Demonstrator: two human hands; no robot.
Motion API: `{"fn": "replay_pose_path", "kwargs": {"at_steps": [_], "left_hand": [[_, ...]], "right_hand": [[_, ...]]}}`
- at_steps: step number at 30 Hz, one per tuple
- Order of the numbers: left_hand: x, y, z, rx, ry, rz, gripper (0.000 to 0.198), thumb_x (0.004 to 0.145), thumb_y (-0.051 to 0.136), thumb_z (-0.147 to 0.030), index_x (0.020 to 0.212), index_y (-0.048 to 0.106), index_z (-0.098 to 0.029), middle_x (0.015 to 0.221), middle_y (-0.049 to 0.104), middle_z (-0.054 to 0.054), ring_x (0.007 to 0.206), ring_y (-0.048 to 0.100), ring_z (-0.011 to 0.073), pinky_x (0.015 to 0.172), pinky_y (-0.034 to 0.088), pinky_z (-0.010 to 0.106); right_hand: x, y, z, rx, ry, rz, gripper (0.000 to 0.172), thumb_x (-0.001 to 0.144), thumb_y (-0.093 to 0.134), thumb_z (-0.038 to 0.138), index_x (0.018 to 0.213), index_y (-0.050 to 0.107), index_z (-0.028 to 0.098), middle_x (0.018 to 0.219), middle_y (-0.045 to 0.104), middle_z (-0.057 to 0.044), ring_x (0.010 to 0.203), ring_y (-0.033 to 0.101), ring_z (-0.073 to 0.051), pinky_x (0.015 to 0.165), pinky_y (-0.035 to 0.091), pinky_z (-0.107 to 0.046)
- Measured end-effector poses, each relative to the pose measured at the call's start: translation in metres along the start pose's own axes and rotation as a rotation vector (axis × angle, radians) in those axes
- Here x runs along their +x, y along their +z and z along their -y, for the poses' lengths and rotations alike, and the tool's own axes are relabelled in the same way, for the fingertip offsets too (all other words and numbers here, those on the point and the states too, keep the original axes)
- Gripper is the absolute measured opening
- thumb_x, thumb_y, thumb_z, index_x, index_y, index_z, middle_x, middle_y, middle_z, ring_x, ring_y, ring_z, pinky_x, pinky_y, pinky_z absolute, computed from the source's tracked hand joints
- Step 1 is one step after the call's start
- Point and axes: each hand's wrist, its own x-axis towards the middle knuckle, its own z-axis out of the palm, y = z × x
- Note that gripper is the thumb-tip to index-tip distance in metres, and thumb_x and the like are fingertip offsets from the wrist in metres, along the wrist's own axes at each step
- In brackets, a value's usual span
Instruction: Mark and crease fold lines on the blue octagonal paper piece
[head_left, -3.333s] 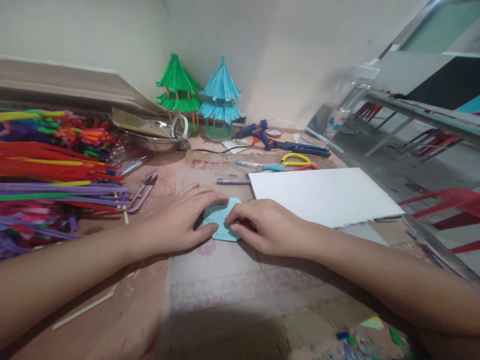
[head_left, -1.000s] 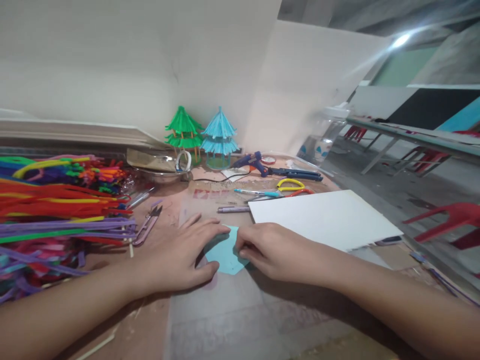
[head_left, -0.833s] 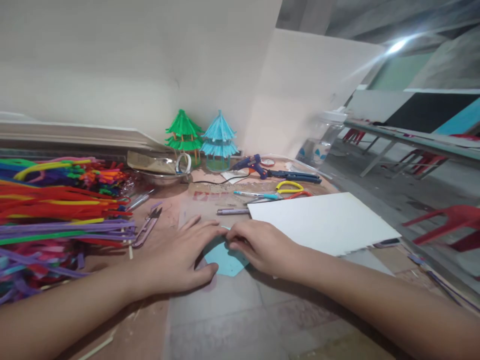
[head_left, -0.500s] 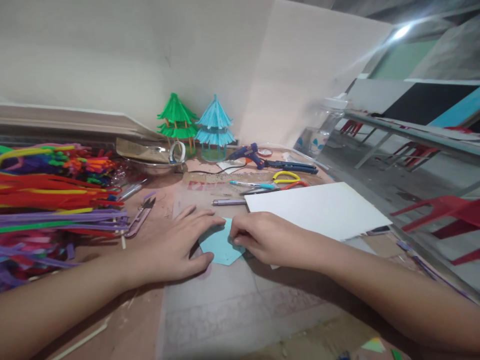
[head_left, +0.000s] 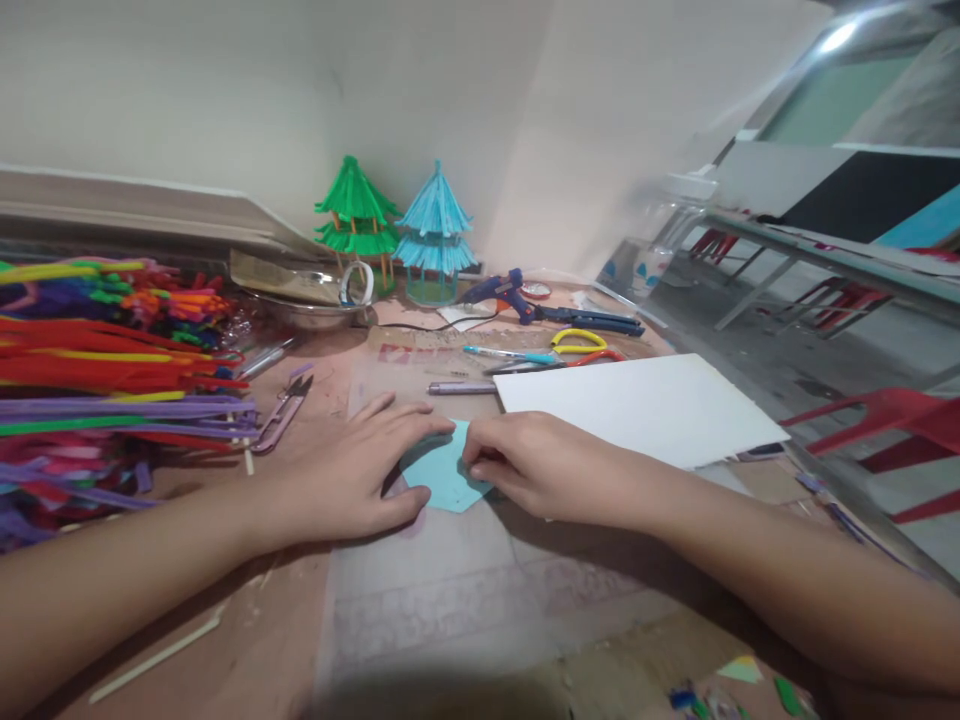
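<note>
A small light-blue piece of card with angled corners (head_left: pixel 442 480) lies flat on the work mat, between my two hands. My left hand (head_left: pixel 356 468) is spread at its left side, with forefinger and thumb resting at its edges and nothing gripped. Curled fingers of my right hand (head_left: pixel 525 462) are pinched together over the card's right part. Whatever that pinch holds, if anything, is hidden behind the fingers. Just beyond my right hand is a white board (head_left: pixel 637 405), lying over part of a purple pen-like stick (head_left: pixel 459 388).
Bundles of coloured pipe cleaners (head_left: pixel 97 370) and thread snips (head_left: pixel 285 415) lie at left. Behind stand a green pagoda model (head_left: pixel 352 235), a blue one (head_left: pixel 435 245) and a metal bowl (head_left: pixel 304 315). A glue gun (head_left: pixel 502 292), pliers (head_left: pixel 592 320) and yellow-and-orange handles (head_left: pixel 581 342) are farther back.
The camera has tipped slightly, so everything sits a little higher in view. Both hands keep nearly the same pose around the light-blue card.
</note>
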Motion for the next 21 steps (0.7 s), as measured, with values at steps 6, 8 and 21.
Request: {"fn": "replay_pose_path", "kwargs": {"at_steps": [6, 8, 21], "left_hand": [[0.0, -0.002, -0.001, 0.01, 0.022, 0.004, 0.059, 0.092, 0.057, -0.036, 0.147, 0.051, -0.017, 0.145, 0.063, 0.016, 0.135, 0.057, 0.0379, 0.119, 0.039, 0.065], [0.0, -0.002, 0.0, -0.001, 0.027, 0.001, 0.058, 0.092, 0.057, -0.036, 0.146, 0.051, -0.018, 0.146, 0.062, 0.016, 0.134, 0.058, 0.0374, 0.119, 0.039, 0.065], [0.0, -0.001, -0.001, 0.017, 0.012, -0.004, 0.058, 0.091, 0.058, -0.037, 0.146, 0.053, -0.019, 0.146, 0.063, 0.015, 0.137, 0.056, 0.038, 0.116, 0.045, 0.062]], "right_hand": [[-0.007, -0.006, 0.001, -0.002, -0.013, 0.013, 0.012, 0.094, 0.063, 0.006, 0.092, 0.069, 0.017, 0.082, 0.073, -0.003, 0.072, 0.062, -0.016, 0.066, 0.038, -0.025], [-0.003, -0.003, -0.002, 0.034, -0.014, -0.065, 0.012, 0.093, 0.064, 0.006, 0.094, 0.068, 0.017, 0.079, 0.07, -0.001, 0.068, 0.06, -0.015, 0.065, 0.038, -0.024], [-0.005, 0.0, -0.002, -0.007, -0.023, -0.024, 0.013, 0.094, 0.063, 0.006, 0.093, 0.072, 0.015, 0.083, 0.074, -0.006, 0.074, 0.063, -0.017, 0.067, 0.038, -0.026]]}}
